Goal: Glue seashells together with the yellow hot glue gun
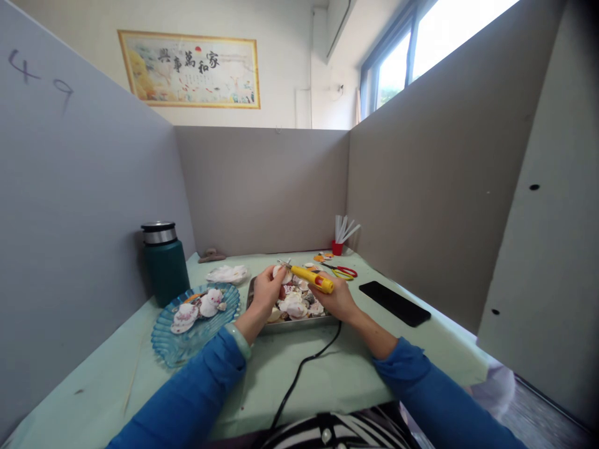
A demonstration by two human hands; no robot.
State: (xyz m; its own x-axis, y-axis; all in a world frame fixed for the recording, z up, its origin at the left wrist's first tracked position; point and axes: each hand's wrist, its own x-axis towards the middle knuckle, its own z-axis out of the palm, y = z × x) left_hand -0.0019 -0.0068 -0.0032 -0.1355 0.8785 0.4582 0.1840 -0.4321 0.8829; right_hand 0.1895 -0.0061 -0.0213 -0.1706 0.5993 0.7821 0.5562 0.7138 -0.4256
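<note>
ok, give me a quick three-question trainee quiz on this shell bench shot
1. Which does the right hand hold? A) red-handled scissors B) yellow plastic glue gun with a black cord C) flat black phone
2. True or false: the dark green metal flask stands right of the rectangular steel tray.
3. Fill in: the left hand holds a pale ____ above that tray.
Key: 1 B. 2 False; the flask stands left of it, by the ribbed blue glass plate. 3 shell.
</note>
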